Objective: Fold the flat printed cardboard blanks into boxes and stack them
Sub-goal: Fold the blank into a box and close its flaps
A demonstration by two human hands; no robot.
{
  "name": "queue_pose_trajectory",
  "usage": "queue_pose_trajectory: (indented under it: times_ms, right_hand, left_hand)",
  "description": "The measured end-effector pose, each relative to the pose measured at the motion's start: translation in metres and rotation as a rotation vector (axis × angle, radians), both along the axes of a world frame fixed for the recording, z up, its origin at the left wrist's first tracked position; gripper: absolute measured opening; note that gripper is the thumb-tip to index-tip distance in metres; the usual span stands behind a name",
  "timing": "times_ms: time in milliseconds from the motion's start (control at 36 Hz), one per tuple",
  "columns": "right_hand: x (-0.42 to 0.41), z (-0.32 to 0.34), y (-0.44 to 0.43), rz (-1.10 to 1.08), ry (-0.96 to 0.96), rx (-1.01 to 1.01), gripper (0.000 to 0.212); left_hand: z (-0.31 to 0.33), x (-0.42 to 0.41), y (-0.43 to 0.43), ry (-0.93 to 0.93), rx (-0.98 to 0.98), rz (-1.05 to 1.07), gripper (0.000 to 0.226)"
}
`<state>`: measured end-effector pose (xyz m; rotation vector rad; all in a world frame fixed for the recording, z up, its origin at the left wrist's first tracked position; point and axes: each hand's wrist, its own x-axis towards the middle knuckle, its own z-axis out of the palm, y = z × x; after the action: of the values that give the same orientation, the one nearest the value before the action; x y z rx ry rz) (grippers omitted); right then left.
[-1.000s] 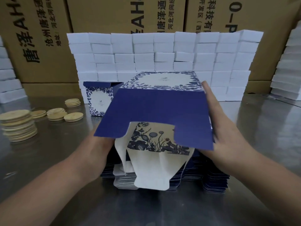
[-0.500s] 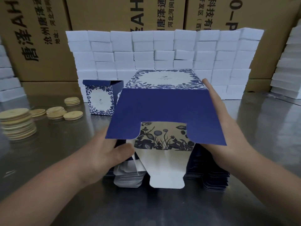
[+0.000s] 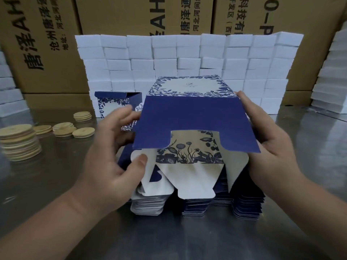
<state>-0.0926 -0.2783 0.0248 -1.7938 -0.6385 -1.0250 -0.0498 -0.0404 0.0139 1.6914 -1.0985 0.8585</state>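
A half-erected blue and white floral box [image 3: 193,117] is held above the pile of flat blanks [image 3: 244,205], its open end with white flaps facing me. My left hand [image 3: 116,162] grips its left side, thumb pressing a white side flap inward. My right hand [image 3: 268,143] holds the right side, fingers along the box's edge. A finished box [image 3: 114,104] stands behind on the left, partly hidden by my left hand.
A wall of stacked white boxes [image 3: 187,59] runs across the back, with more white stacks at far left [image 3: 9,94] and right [image 3: 330,72]. Brown shipping cartons [image 3: 47,44] stand behind. Piles of round wooden lids [image 3: 18,143] lie on the steel table [image 3: 169,237] to the left.
My left hand has moved up from under the box to its left side, and the thumb now pushes the left flap in. The right side flap has come into view.
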Motion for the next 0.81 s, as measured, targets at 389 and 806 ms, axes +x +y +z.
queue_pose_trajectory:
  times_ms: [389,806]
  right_hand:
    - [0.000,-0.001,0.005,0.030,0.002,0.042,0.057]
    - [0.003,0.000,-0.001,-0.111,0.005,-0.107,0.064]
  left_hand:
    - [0.006,-0.003,-0.002,-0.142,0.219,0.217,0.038]
    - [0.006,-0.009,-0.004,-0.068,0.213,0.410,0.050]
